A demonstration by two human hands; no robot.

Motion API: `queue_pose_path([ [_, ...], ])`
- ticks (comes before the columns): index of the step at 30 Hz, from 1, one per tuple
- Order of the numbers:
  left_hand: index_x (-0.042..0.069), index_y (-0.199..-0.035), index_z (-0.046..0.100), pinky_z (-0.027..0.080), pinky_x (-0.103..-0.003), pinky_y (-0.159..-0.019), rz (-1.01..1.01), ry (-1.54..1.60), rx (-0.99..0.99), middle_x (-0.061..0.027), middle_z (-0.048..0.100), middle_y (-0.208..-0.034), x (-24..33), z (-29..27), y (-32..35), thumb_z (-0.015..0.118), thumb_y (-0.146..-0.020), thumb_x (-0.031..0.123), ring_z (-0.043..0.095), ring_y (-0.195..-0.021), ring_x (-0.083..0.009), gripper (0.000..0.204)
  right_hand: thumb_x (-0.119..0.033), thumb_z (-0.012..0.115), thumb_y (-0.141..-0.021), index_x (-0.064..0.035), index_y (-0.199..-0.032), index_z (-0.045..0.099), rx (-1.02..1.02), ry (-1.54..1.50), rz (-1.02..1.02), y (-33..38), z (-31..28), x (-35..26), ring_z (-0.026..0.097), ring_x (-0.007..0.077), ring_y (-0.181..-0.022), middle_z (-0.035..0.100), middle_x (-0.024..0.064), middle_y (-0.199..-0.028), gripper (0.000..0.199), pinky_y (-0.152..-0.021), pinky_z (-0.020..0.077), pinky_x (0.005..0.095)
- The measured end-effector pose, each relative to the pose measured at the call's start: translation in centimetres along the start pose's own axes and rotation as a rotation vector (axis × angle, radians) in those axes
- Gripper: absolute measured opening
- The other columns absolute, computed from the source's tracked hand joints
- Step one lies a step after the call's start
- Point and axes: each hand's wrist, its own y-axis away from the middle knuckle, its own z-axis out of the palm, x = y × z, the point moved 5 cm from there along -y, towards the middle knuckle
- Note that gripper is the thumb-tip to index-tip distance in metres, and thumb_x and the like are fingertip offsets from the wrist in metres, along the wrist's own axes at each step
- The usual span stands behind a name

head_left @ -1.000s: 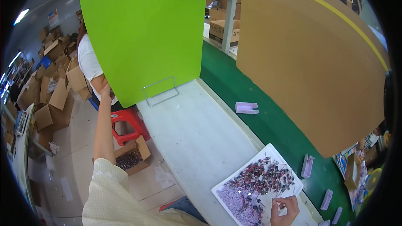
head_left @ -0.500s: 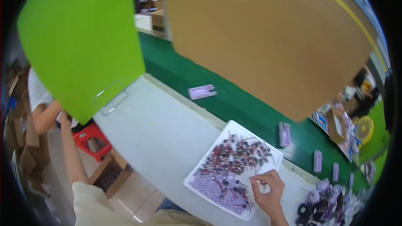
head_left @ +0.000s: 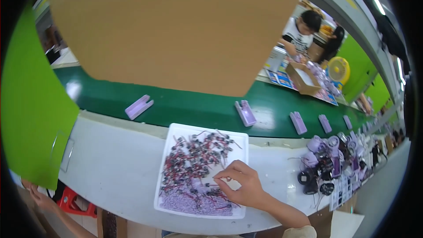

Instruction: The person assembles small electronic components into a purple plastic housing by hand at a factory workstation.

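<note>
My right hand (head_left: pixel 242 184) is over the right part of a white tray (head_left: pixel 245 150), thumb and forefinger pinched together. What lies between the fingertips is too small to make out. In the tray are a heap of small dark round parts with red and black wires (head_left: pixel 194 158) and, along its near side, a layer of small lilac plastic pieces (head_left: pixel 187 203). At the far lower left, my left hand (head_left: pixel 40 197) is held out beyond the table's edge, by the bottom of the green panel; its fingers are blurred and partly hidden.
A green conveyor belt (head_left: pixel 189 105) behind the white table (head_left: pixel 110 163) carries several lilac housings (head_left: pixel 246 113). A brown board (head_left: pixel 176 31) and a green panel (head_left: pixel 35 119) stand upright. Lilac and black parts (head_left: pixel 324 163) are piled right. A red stool (head_left: pixel 75 202) stands lower left. Another person (head_left: pixel 299 33) works across.
The view has swung to the right, so the tray shows nearer the middle. My right hand stays pinched over the tray; my left arm remains stretched out to the left.
</note>
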Motion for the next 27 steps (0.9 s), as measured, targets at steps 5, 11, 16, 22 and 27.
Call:
queue_pose_path([
  [5, -0.001, -0.110, 0.066, 0.049, -0.032, -0.079, 0.669, 0.018, 0.062, -0.0114, 0.063, -0.128, 32.8, -10.4, 7.3, 0.055, -0.098, 0.012, 0.061, -0.105, -0.0237, 0.021, -0.001, 0.074, -0.072, -0.0068, -0.086, 0.071, 0.044, -0.082, 0.007, 0.4, -1.9, 0.2, 0.061, 0.0191, -0.069, 0.060, 0.0057, -0.078, 0.016, -0.056, 0.0488, 0.0292],
  [11, 0.003, -0.091, 0.064, 0.045, -0.033, -0.059, 0.646, 0.545, -0.693, -0.0101, 0.068, -0.099, 52.5, -8.5, 19.3, 0.064, -0.085, 0.002, 0.063, -0.086, -0.0239, 0.006, -0.001, 0.074, -0.073, -0.0069, -0.086, 0.071, 0.080, -0.100, 0.029, 1.8, -2.1, 1.9, 0.061, 0.0189, -0.068, 0.060, 0.0057, -0.079, 0.015, -0.055, 0.0485, 0.0290],
  [16, 0.002, -0.078, 0.063, 0.048, -0.037, -0.060, 0.848, 0.647, -0.844, -0.0094, 0.065, -0.078, 57.8, -9.6, 22.4, 0.070, -0.079, 0.000, 0.060, -0.071, -0.0289, 0.007, -0.002, 0.077, -0.075, -0.0088, -0.088, 0.074, 0.094, -0.118, 0.041, 2.3, -3.5, 1.3, 0.058, 0.0170, -0.070, 0.061, 0.0042, -0.078, 0.015, -0.059, 0.0465, 0.0277],
  [22, 0.002, -0.075, 0.063, 0.047, -0.036, -0.059, 0.936, 0.812, -1.005, -0.0100, 0.066, -0.079, 61.3, -10.9, 25.7, 0.071, -0.077, -0.001, 0.061, -0.071, -0.0287, 0.009, -0.001, 0.078, -0.071, -0.0102, -0.086, 0.071, 0.151, 0.063, 0.110, 4.4, -9.2, 3.2, 0.058, 0.0220, -0.078, 0.057, 0.0062, -0.088, 0.019, -0.062, 0.0479, 0.0305],
  [27, -0.001, -0.078, 0.063, 0.046, -0.034, -0.052, 0.854, 0.670, -1.004, -0.0112, 0.067, -0.084, 60.3, -8.1, 25.2, 0.065, -0.086, 0.003, 0.061, -0.075, -0.0271, 0.009, 0.000, 0.078, -0.070, -0.0111, -0.086, 0.073, 0.142, 0.146, 0.280, 7.8, -13.6, 4.5, 0.059, 0.0199, -0.081, 0.057, 0.0061, -0.090, 0.020, -0.063, 0.0472, 0.0291],
])
